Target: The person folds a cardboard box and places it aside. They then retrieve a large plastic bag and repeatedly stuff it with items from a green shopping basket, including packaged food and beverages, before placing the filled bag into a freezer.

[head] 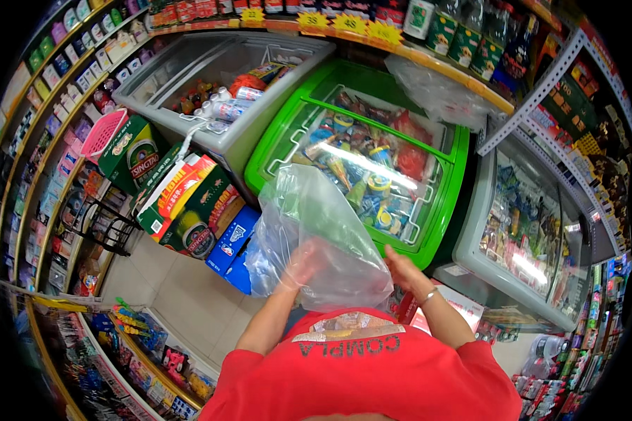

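Note:
A large translucent plastic bag (324,226) puffs out in front of my chest, over the near edge of a green-framed chest freezer (437,231). My left hand (305,260) shows blurred through the plastic at the bag's lower left; its fingers are too hazy to read. Beside the bag's right edge is my right hand (404,269), its fingers stretched toward the freezer and no object visible in it. Under the freezer's clear lid lie packed ice creams (347,163) in blue, green and red wrappers.
Tsingtao beer cartons (189,210) and a blue carton (234,250) stand left of the bag. A grey freezer (226,116) holds bottles behind them. Another glass-topped freezer (526,231) is at right. Stocked shelves (79,94) curve along the left; bottles line the back shelf (432,50).

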A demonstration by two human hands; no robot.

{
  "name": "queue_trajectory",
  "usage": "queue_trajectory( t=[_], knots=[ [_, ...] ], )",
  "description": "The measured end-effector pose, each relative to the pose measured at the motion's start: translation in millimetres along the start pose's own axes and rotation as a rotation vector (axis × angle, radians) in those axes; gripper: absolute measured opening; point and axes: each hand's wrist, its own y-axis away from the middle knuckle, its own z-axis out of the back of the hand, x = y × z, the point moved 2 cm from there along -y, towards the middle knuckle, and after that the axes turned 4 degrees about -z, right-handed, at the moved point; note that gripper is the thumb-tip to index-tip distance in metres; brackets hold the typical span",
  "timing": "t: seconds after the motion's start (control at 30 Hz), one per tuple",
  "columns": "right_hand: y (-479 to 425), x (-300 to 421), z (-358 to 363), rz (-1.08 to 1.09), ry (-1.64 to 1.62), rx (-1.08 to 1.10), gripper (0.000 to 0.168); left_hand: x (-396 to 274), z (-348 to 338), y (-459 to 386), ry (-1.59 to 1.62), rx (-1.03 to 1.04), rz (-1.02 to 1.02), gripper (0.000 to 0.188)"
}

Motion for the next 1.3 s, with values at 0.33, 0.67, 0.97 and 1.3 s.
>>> queue_trajectory(
  t=[0.33, 0.67, 0.97, 1.3],
  knots=[
    [17, -39, 30, -0.226, -0.427, 0.487, 0.057, -2, -23, -5, 0.101, -0.378, 0.007, 0.015],
    [19, -43, -7, -0.009, -0.612, 0.430, 0.055, -11, 0, -21, -0.137, -0.334, 0.145, 0.012],
    [66, 6, -100, 0.068, -0.834, 0.364, 0.059, 2, 29, -39, -1.307, -0.129, -0.294, 0.014],
    [49, 72, -7, 0.801, -0.694, 0.007, 0.027, -42, 40, 0, -1.008, 0.178, 0.154, 0.035]
  ],
)
